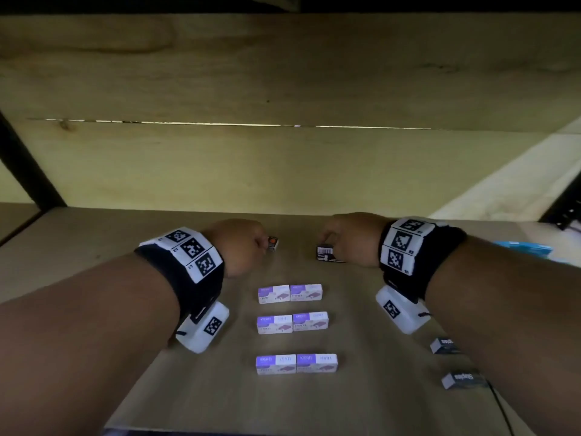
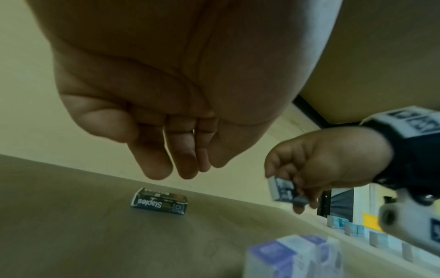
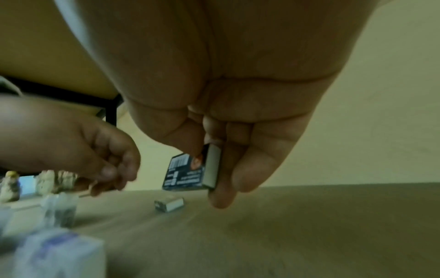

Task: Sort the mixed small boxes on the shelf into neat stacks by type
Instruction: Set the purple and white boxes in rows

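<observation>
Purple-and-white boxes (image 1: pixel 290 293), six in three side-by-side pairs, fill the lower centre of the wooden shelf (image 1: pixel 361 309) in the head view. Two dark Staples boxes (image 1: pixel 445 345) lie flat at lower right, beside the right forearm. Another dark Staples box (image 2: pixel 159 201) lies flat below the left hand (image 1: pixel 239 247), whose fingers hang loosely curled, clamped on nothing. Right hand (image 1: pixel 352 237) pinches a dark barcode box (image 3: pixel 190 174) between thumb and fingers, tilted on edge, lifted off the shelf, centre frame.

Wooden shelf (image 1: pixel 361 404) bears 6 purple-white boxes (image 1: pixel 292 323); 2 dark boxes (image 1: pixel 456 363) rightward.
</observation>
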